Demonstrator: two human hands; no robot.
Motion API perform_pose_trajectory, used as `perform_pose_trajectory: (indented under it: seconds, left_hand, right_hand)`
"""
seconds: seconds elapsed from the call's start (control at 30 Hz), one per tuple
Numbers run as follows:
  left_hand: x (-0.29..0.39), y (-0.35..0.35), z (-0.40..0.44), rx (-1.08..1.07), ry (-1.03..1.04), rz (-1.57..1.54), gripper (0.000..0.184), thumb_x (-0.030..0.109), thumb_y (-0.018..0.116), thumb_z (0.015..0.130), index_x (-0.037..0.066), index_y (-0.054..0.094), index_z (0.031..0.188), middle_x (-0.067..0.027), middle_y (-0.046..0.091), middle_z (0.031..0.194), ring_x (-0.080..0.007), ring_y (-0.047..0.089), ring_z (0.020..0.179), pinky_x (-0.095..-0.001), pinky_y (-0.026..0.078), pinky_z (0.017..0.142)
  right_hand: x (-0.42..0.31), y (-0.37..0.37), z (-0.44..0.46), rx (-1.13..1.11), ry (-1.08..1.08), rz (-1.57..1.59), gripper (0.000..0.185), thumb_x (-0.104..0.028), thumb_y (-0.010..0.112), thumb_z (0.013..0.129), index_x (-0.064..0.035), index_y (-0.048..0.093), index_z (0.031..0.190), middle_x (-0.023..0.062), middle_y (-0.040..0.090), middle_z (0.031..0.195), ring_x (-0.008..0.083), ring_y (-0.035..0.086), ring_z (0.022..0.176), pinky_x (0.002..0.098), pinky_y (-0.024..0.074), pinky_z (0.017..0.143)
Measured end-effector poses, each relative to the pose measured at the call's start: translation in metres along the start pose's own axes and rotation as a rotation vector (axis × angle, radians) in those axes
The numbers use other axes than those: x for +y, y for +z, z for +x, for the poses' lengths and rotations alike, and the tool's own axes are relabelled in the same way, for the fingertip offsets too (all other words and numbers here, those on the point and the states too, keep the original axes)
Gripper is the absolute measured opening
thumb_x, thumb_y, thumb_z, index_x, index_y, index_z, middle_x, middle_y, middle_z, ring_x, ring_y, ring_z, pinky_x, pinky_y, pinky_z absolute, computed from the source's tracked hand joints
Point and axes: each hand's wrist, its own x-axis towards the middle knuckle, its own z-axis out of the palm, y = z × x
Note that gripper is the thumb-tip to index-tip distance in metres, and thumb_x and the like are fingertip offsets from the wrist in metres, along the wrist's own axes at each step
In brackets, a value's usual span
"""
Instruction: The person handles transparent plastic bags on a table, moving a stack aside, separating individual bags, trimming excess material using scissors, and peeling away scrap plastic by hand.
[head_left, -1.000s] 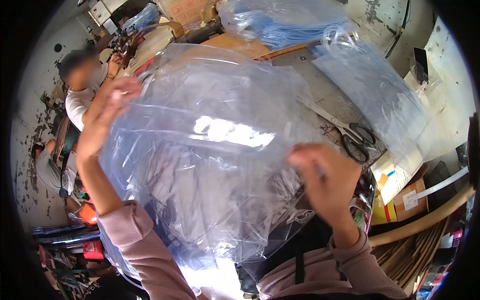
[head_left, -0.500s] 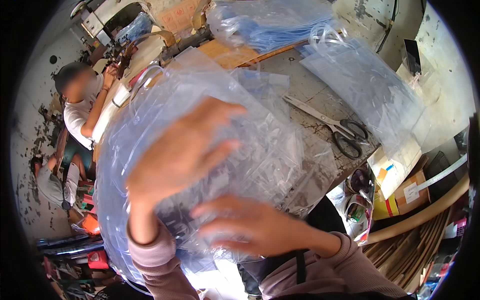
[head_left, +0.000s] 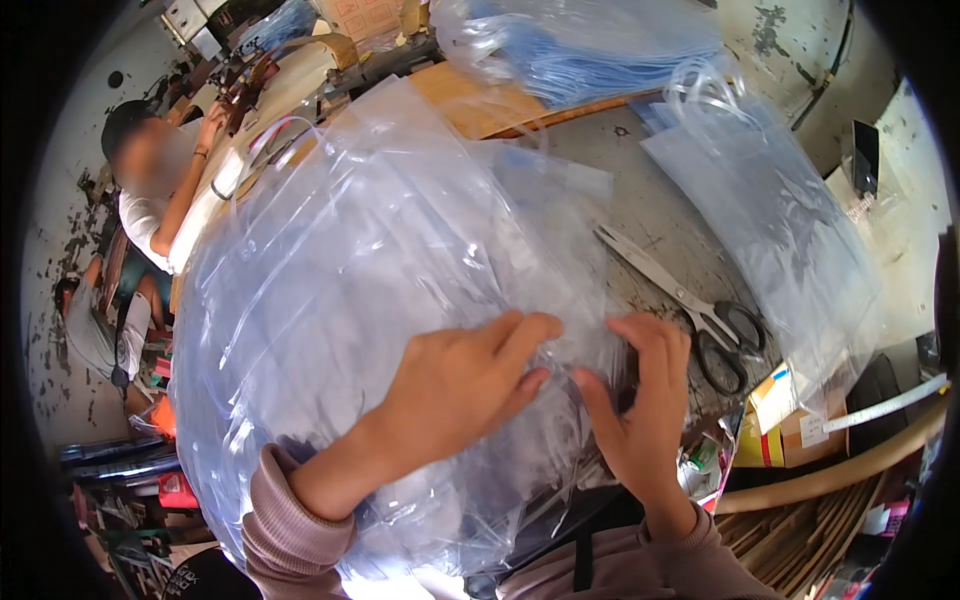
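Observation:
Clear plastic sheets or bags (head_left: 340, 270) lie in a large heap in front of me, shiny and creased. My left hand (head_left: 465, 385) reaches across the heap, its fingers and thumb pinched on the plastic near the middle. Just to its right, my right hand (head_left: 645, 400) is at the heap's right edge, thumb and fingers apart, with plastic between the two hands. Black-handled scissors (head_left: 690, 305) lie on the worn table (head_left: 640, 190), right of the heap, with their blades closed.
Bluish plastic bags (head_left: 780, 210) lie at the right, beside a stack of blue sheets (head_left: 600, 60) at the back. A phone (head_left: 865, 158) rests at far right. Another person (head_left: 150, 170) sits at left; a second person (head_left: 95, 320) is below. Cartons (head_left: 800, 435) stand lower right.
The hands have moved right from over the heap's lower middle to its right edge. The plastic lies flatter and spreads wider at left than a second ago.

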Motion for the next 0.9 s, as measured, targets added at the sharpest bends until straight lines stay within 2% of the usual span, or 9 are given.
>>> perform_pose_trajectory:
  seconds: [0.07,0.17,0.27,0.33,0.43,0.47,0.53,0.63,0.9]
  left_hand:
    - [0.004,0.0,0.0,0.036,-0.03,0.018,0.043,0.014,0.068,0.074,0.014,0.055,0.115,-0.002,0.053,0.071,-0.0184,0.056,0.052,-0.0307,0.044,0.046]
    - [0.005,0.002,-0.001,0.03,0.052,0.167,0.067,0.013,0.07,0.066,0.022,0.051,0.129,-0.0003,0.046,0.065,-0.0161,0.051,0.046,-0.0275,0.043,0.044]
    - [0.001,0.001,-0.002,0.0,0.116,0.106,0.063,0.012,0.058,0.071,0.023,0.047,0.132,0.0013,0.04,0.065,-0.0115,0.048,0.043,-0.0261,0.044,0.04]
    - [0.001,0.001,-0.004,-0.012,0.103,0.112,0.062,0.012,0.058,0.07,0.023,0.049,0.13,0.0025,0.04,0.065,-0.0104,0.048,0.045,-0.0243,0.042,0.042]
    - [-0.001,0.003,-0.004,0.045,0.165,0.036,0.06,0.01,0.067,0.063,0.016,0.056,0.122,0.0043,0.046,0.063,-0.0094,0.044,0.046,-0.0222,0.035,0.041]
    - [0.0,0.004,-0.004,0.047,0.163,0.043,0.06,0.01,0.067,0.063,0.016,0.056,0.122,0.0043,0.046,0.063,-0.0094,0.044,0.046,-0.0222,0.035,0.041]
    - [0.001,0.004,-0.003,0.032,0.161,0.043,0.06,0.011,0.067,0.063,0.014,0.056,0.122,0.0051,0.044,0.062,-0.0082,0.042,0.045,-0.0223,0.035,0.042]
    - [0.001,0.003,-0.002,0.012,0.172,0.062,0.061,0.012,0.068,0.063,0.014,0.056,0.122,0.0058,0.042,0.062,-0.0072,0.041,0.046,-0.0214,0.034,0.042]
    - [0.001,0.001,-0.002,0.012,0.17,0.06,0.06,0.013,0.068,0.064,0.014,0.056,0.123,0.006,0.041,0.061,-0.0061,0.042,0.048,-0.0209,0.034,0.043]
  right_hand:
    - [0.0,-0.002,-0.001,0.013,0.005,0.055,0.032,-0.005,0.068,0.073,-0.0011,0.057,0.102,0.0179,0.048,0.106,0.0325,0.046,0.097,0.0399,0.0393,0.08]
    - [0.001,-0.01,-0.008,-0.09,-0.17,0.131,0.017,0.0,0.065,0.063,-0.002,0.063,0.08,0.0142,0.055,0.104,0.0282,0.055,0.09,0.0368,0.0427,0.074]
    - [0.005,-0.014,-0.009,-0.27,-0.343,0.243,0.021,0.002,0.063,0.061,-0.0016,0.063,0.082,0.0118,0.058,0.105,0.0271,0.057,0.088,0.036,0.0446,0.073]
    - [0.004,-0.013,-0.008,-0.259,-0.346,0.277,0.022,0.002,0.062,0.061,-0.001,0.063,0.082,0.011,0.057,0.108,0.0262,0.057,0.091,0.0358,0.0452,0.074]
    - [-0.006,-0.008,-0.006,-0.128,-0.274,0.263,0.02,0.01,0.059,0.057,-0.0061,0.064,0.068,0.0088,0.063,0.09,0.0235,0.059,0.071,0.0299,0.0483,0.062]
    - [-0.006,-0.011,-0.007,-0.125,-0.278,0.267,0.02,0.01,0.059,0.057,-0.0061,0.064,0.068,0.0088,0.063,0.09,0.0235,0.059,0.071,0.0299,0.0483,0.062]
    - [-0.002,-0.017,-0.01,-0.251,-0.241,0.289,0.017,0.002,0.062,0.065,-0.0043,0.064,0.08,0.0134,0.061,0.099,0.0278,0.059,0.084,0.0365,0.0488,0.074]
    - [-0.004,-0.012,-0.004,-0.132,-0.263,0.396,0.013,0.007,0.06,0.074,-0.0042,0.063,0.079,0.0148,0.06,0.097,0.0286,0.058,0.082,0.0335,0.0473,0.067]
    - [-0.008,-0.014,-0.003,-0.143,-0.222,0.392,0.015,0.009,0.061,0.069,-0.0026,0.062,0.078,0.0138,0.06,0.096,0.0275,0.058,0.079,0.0325,0.0464,0.064]
